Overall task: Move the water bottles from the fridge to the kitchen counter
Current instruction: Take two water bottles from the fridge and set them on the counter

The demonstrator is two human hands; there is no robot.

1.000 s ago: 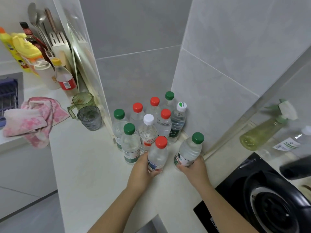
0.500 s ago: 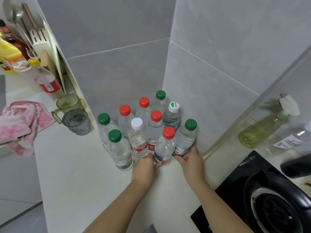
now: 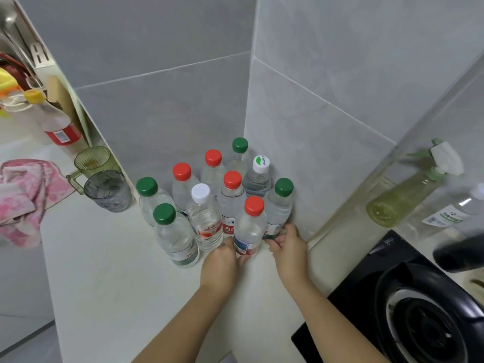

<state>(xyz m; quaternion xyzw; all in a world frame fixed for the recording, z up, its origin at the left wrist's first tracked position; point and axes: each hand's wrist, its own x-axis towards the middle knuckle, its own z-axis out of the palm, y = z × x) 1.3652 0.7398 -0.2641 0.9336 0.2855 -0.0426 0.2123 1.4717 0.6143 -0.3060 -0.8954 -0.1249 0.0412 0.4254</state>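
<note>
Several clear water bottles with red, green and white caps stand packed in the tiled corner of the white kitchen counter (image 3: 110,279). My left hand (image 3: 222,260) grips the base of the front red-capped bottle (image 3: 250,226), which stands upright on the counter. My right hand (image 3: 288,244) holds the bottom of the green-capped bottle (image 3: 279,205) beside the right wall tile. Both bottles touch their neighbours in the cluster. No fridge is in view.
A black gas hob (image 3: 408,305) sits at the lower right, with a green spray bottle (image 3: 408,189) behind it. Two plastic cups (image 3: 104,184), a pink cloth (image 3: 23,200) and a rack with condiment bottles (image 3: 52,121) stand at the left.
Both hands have pushed the red-capped and green-capped bottles back into the cluster near the corner and set them upright. The view has shifted closer and to the right.
</note>
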